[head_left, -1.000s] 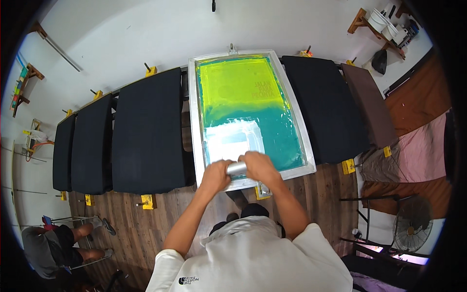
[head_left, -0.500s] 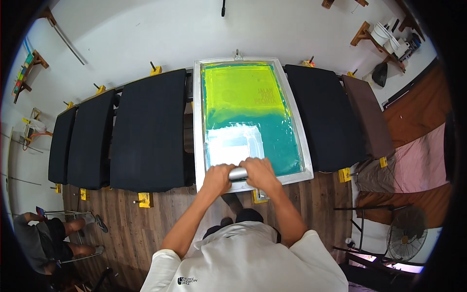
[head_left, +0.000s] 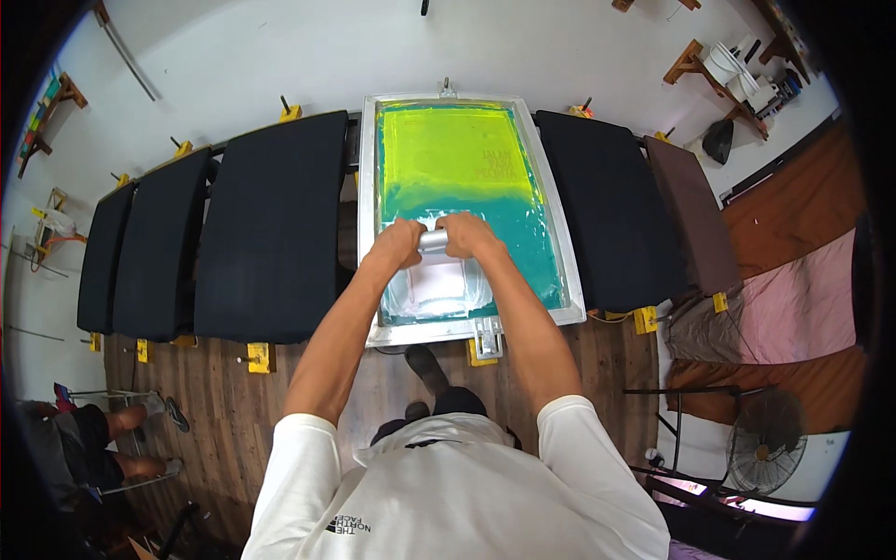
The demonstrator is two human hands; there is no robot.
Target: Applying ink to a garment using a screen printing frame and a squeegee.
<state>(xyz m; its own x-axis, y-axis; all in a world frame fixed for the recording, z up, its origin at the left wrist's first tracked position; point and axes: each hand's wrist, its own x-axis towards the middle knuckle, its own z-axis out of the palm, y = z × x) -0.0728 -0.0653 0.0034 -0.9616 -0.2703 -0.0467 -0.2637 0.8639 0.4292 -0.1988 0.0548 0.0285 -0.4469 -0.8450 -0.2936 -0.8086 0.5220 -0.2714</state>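
Both hands were closed around a silver bar (head_left: 434, 239), the left hand (head_left: 399, 245) on its left end and the right hand (head_left: 467, 233) on its right end, with a short bare length of metal showing between the 2 fists. The bar lay crosswise over the middle of a framed screen (head_left: 523, 245), a little left of its centre line; the fists hid its lower edge, so whether it touched the mesh could not be told.

The screen's far part carried a yellow-green patch (head_left: 446, 149) with faint lettering, and teal covered much of the rest. On the near side of the bar, between the forearms, a white patch (head_left: 439, 285) with a paler rectangle in it spread over the mesh. A metal frame (head_left: 556, 224) ran around all 4 sides, with 1 metal clamp (head_left: 486, 342) at the near edge, right of the middle.

To the left of the screen stood 3 black-covered boards (head_left: 271, 224); to the right were 1 black board (head_left: 611, 210) and, beyond it, 1 brown board (head_left: 691, 215). Yellow blocks (head_left: 260, 357) showed at the ends of the boards. At lower left a person (head_left: 84, 448) sat above the wood-patterned floor (head_left: 597, 401); at lower right stood a fan (head_left: 765, 443).
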